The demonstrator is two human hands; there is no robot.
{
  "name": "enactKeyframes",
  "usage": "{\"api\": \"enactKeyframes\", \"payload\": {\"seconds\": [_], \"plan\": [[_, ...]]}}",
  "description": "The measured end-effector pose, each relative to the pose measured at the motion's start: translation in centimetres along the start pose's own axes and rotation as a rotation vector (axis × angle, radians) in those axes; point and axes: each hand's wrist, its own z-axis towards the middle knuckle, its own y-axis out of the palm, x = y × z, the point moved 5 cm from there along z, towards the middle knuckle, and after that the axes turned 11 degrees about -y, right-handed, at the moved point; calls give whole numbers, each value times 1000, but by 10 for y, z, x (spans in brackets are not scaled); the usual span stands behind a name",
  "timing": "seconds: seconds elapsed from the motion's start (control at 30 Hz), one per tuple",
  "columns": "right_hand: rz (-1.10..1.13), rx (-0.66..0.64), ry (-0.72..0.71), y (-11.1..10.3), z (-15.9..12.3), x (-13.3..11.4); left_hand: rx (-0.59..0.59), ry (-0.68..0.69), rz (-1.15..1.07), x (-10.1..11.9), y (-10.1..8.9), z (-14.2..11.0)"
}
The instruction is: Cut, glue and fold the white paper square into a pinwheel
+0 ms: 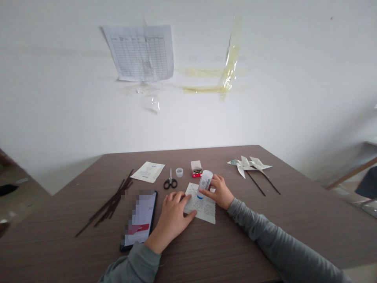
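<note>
A small square of printed paper point(206, 214) lies on the table in front of me. Across its left edge rests my left hand point(173, 212), open, with the fingers spread and the fingertips on the sheet. My right hand point(220, 191) is closed around a white glue stick point(205, 181), which tilts with its blue end down at the paper. Behind the sheet stands a translucent cap point(179, 172). Black-handled scissors point(170, 182) lie beside the cap, blades pointing away. An opened small red-and-white box point(196, 169) of small pins or tacks sits just beyond the glue stick.
Left of my left hand lies a phone point(140, 220), partly pixelated. Further left are several thin brown sticks point(113, 200) and more printed paper point(148, 172). Two paper pinwheels point(246, 164) on sticks lie at the right. A wall point(200, 125) with a taped sheet point(143, 53) borders the table's far edge.
</note>
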Motion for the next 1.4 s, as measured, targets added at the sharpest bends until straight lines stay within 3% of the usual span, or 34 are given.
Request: {"api": "enactKeyframes", "payload": {"seconds": [0.23,0.63,1.4], "plan": [[-33,-75,-12,-2,4,-14,9,14,23,-1,0,0],[-77,-53,-109,-2,4,-17,32,13,22,0,1,0],[-97,-24,-93,-5,5,-16,59,13,27,-5,5,1]]}}
